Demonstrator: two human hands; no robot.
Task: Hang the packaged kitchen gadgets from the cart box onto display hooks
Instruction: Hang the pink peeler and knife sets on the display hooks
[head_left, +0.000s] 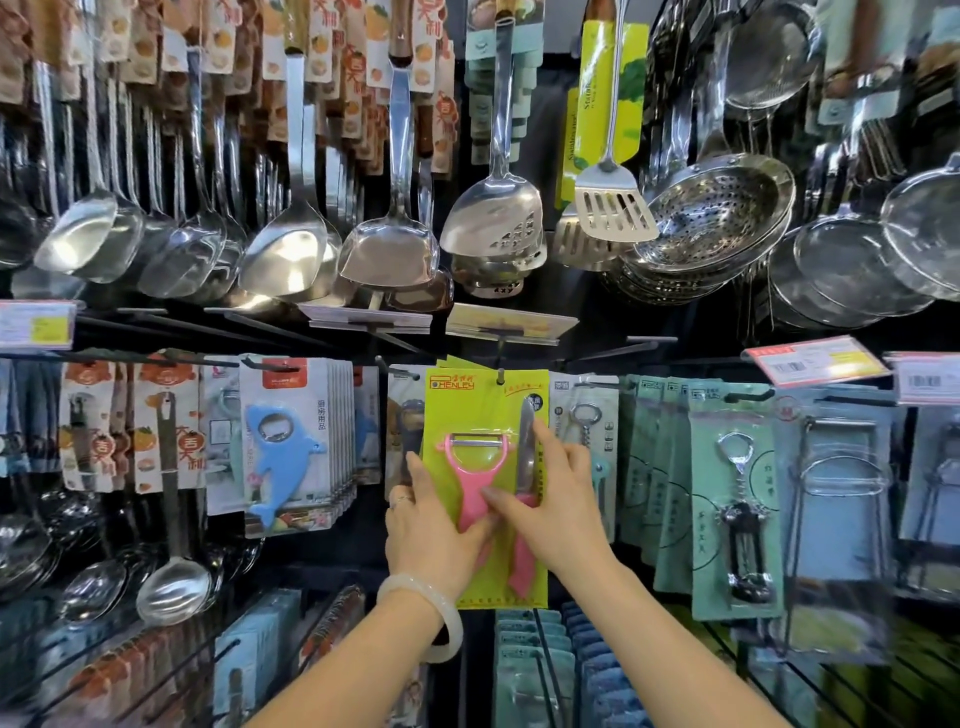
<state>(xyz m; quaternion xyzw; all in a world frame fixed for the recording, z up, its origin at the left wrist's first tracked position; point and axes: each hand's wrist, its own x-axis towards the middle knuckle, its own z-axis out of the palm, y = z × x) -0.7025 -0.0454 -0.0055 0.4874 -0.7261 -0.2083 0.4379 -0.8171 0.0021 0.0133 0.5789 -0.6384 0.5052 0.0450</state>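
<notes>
A yellow-green packaged set (485, 410) with a pink peeler and a pink-handled knife hangs on a display hook (500, 375) at the middle of the rack, in front of more yellow-green cards. My left hand (434, 535), with a pale bangle on its wrist, grips the card's left edge, thumb on the peeler handle. My right hand (553, 493) lies on the card's right side, fingers spread over the knife and thumb near the peeler handle. The cart box is out of view.
Steel ladles, spatulas (613, 208) and strainers (717, 213) hang overhead. A blue dolphin bottle opener pack (283, 452) hangs to the left, teal corkscrew packs (737, 514) to the right. Price tags (815, 361) jut out above the hooks. More packs fill lower rows.
</notes>
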